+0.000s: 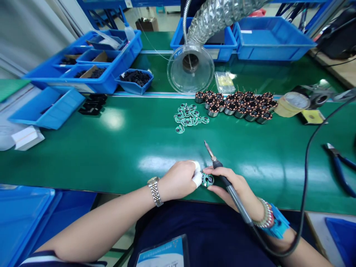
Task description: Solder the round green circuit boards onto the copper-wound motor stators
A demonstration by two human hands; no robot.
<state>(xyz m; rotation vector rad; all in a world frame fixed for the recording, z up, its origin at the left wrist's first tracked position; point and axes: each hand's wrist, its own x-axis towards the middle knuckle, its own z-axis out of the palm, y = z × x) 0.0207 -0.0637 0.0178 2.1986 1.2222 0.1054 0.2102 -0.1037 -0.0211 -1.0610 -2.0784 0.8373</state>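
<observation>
My left hand (178, 180), with white covers on its fingertips, pinches the edge of a small round green circuit board (208, 180) close to the table's front edge. On the board's other side are the thumb and a finger of my right hand (247, 191). That same hand also holds a soldering iron (236, 198), its tip pointing up and away from the board. Farther back lies a loose heap of similar round circuit boards (189, 118). Beside it stand several copper-wound motor stators (240, 105) in rows.
A clear fume funnel (178, 79) on a silver duct stands behind the heap. Blue bins (111, 79) of black parts are at the left, with larger blue trays (274, 52) at the back. Cutting pliers (338, 168) lie at the right; the iron's black cable (306, 163) loops there.
</observation>
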